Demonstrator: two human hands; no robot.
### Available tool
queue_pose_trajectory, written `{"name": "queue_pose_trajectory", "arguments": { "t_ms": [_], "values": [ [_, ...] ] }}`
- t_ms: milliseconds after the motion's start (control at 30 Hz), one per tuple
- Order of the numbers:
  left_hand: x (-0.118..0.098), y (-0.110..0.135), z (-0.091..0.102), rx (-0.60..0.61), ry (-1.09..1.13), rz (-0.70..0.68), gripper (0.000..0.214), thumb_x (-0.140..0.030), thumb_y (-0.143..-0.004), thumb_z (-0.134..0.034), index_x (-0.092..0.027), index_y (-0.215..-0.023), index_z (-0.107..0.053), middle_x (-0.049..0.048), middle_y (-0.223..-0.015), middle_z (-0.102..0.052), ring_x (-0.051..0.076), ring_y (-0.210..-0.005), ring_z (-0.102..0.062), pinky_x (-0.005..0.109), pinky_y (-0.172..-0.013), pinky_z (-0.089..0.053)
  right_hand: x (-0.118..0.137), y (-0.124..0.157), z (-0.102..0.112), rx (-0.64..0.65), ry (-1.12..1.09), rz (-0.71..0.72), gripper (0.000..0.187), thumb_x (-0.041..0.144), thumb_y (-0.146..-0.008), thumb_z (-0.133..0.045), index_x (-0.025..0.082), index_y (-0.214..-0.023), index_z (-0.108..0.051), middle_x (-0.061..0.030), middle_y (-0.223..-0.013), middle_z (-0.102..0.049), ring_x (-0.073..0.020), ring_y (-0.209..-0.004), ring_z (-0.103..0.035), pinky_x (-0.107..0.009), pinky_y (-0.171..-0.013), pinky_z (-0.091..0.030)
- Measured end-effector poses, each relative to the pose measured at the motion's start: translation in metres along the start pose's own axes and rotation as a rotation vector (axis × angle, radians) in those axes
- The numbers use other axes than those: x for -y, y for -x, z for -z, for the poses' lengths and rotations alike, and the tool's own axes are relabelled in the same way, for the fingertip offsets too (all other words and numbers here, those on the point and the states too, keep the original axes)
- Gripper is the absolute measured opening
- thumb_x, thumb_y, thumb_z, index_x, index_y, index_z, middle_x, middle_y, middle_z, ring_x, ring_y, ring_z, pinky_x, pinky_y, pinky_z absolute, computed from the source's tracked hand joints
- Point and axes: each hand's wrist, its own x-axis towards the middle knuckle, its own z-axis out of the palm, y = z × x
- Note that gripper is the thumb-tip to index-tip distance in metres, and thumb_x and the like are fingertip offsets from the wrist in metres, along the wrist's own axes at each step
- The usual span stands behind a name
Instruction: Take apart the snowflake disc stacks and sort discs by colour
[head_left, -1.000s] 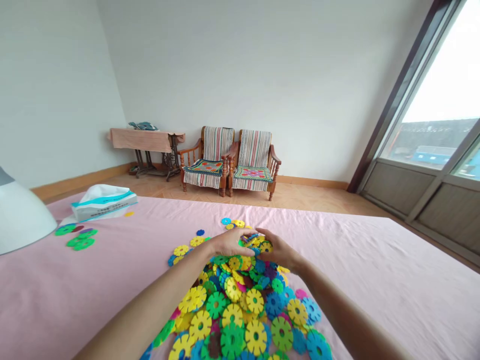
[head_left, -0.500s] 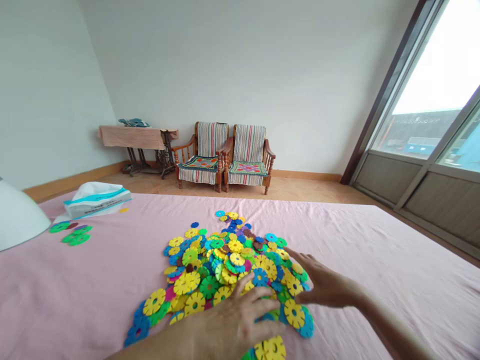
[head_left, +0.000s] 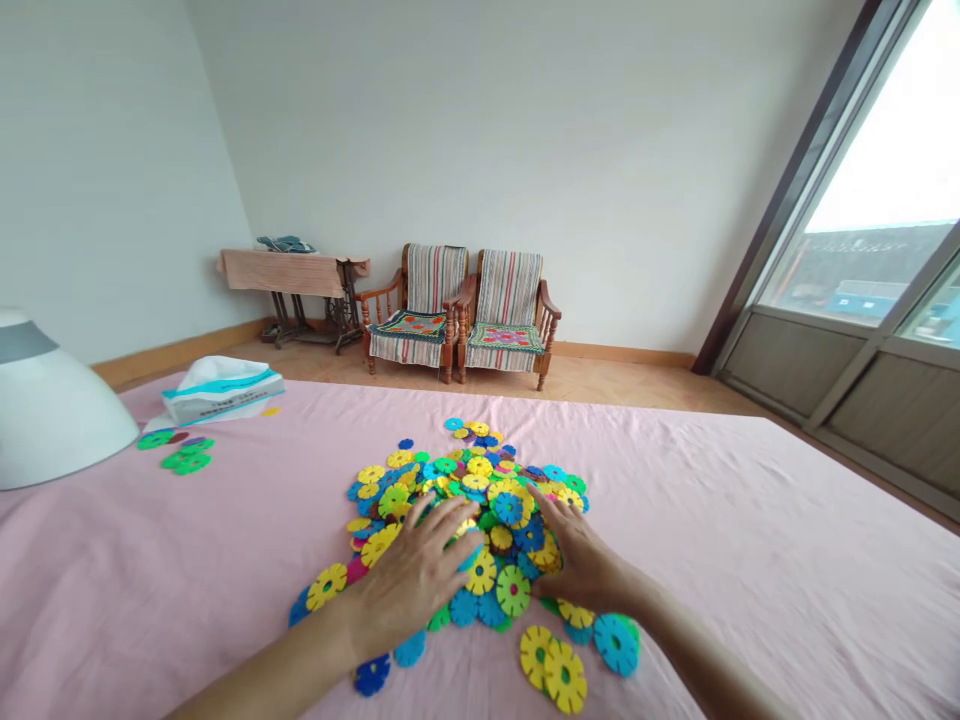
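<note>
A heap of interlocking plastic snowflake discs (head_left: 480, 480) in yellow, green, blue and other colours lies on a pink sheet (head_left: 750, 560). My left hand (head_left: 409, 575) rests flat on the near left of the heap, its fingers spread over the discs. My right hand (head_left: 577, 560) presses on the near right side, fingers spread and pointing inward. Neither hand holds a disc. Just below them lie a few loose discs, among them two joined yellow ones (head_left: 551, 672) and a blue one (head_left: 616, 644).
Farther left on the sheet are green discs (head_left: 184, 452), a tissue pack (head_left: 223, 390) and a white dome-shaped object (head_left: 52, 405). Beyond the sheet's far edge stand two striped wooden armchairs (head_left: 461, 310) and a treadle table (head_left: 292, 272). A large window (head_left: 862, 200) is on the right.
Both hands have moved forward and toward each other, from the near edge of the heap onto its middle. The discs have shifted, and the heap now sits more compactly.
</note>
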Motion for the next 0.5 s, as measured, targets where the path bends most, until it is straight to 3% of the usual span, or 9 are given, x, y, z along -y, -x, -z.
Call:
{"name": "queue_pose_trajectory", "arguments": {
  "t_ms": [67, 167, 233, 367, 500],
  "values": [
    [0.020, 0.009, 0.005, -0.029, 0.001, 0.140, 0.049, -0.031, -0.089, -0.060, -0.029, -0.135, -0.044, 0.0083, -0.147, -0.040, 0.030, -0.136, -0.033, 0.052, -0.109, -0.028, 0.004, -0.005, -0.002, -0.011, -0.003, -0.002, 0.111, 0.021, -0.057, -0.072, 0.010, -0.151, -0.014, -0.0199, -0.143, -0.037, -0.0333, -0.135, -0.028, -0.046, -0.112, -0.023],
    [0.051, 0.028, 0.010, 0.000, 0.036, 0.391, 0.094, -0.059, -0.075, -0.066, -0.022, -0.149, -0.023, 0.0157, -0.143, -0.042, 0.035, -0.130, -0.038, 0.052, -0.104, -0.034, 0.007, -0.011, -0.004, -0.035, -0.011, -0.024, 0.110, 0.019, -0.056, -0.072, 0.009, -0.150, -0.016, -0.0202, -0.138, -0.042, -0.0338, -0.135, -0.030, -0.047, -0.110, -0.027],
    [0.067, 0.040, 0.009, 0.059, 0.043, 0.529, 0.102, -0.069, -0.070, -0.062, -0.021, -0.150, -0.021, 0.0178, -0.137, -0.047, 0.038, -0.125, -0.042, 0.053, -0.099, -0.038, 0.008, -0.014, -0.006, -0.060, -0.030, -0.043, 0.109, 0.018, -0.057, -0.072, 0.012, -0.150, -0.017, -0.0194, -0.139, -0.042, -0.0343, -0.134, -0.031, -0.048, -0.109, -0.028],
    [0.080, 0.046, 0.005, 0.109, 0.137, 0.527, 0.099, -0.074, -0.065, -0.062, -0.023, -0.145, -0.035, 0.0156, -0.134, -0.049, 0.037, -0.127, -0.041, 0.049, -0.102, -0.036, 0.017, -0.024, -0.014, -0.092, -0.114, -0.024, 0.107, 0.014, -0.057, -0.069, 0.014, -0.151, -0.017, -0.0192, -0.143, -0.040, -0.0343, -0.132, -0.036, -0.048, -0.107, -0.031],
    [0.073, 0.029, 0.003, 0.120, 0.273, 0.514, 0.107, -0.074, -0.059, -0.067, -0.017, -0.145, -0.036, 0.0193, -0.128, -0.053, 0.039, -0.123, -0.045, 0.050, -0.101, -0.037, 0.033, -0.038, -0.023, -0.148, -0.210, -0.011, 0.096, 0.011, -0.060, -0.065, 0.019, -0.148, -0.026, -0.0159, -0.134, -0.052, -0.0347, -0.122, -0.048, -0.049, -0.099, -0.039]
  ]
}}
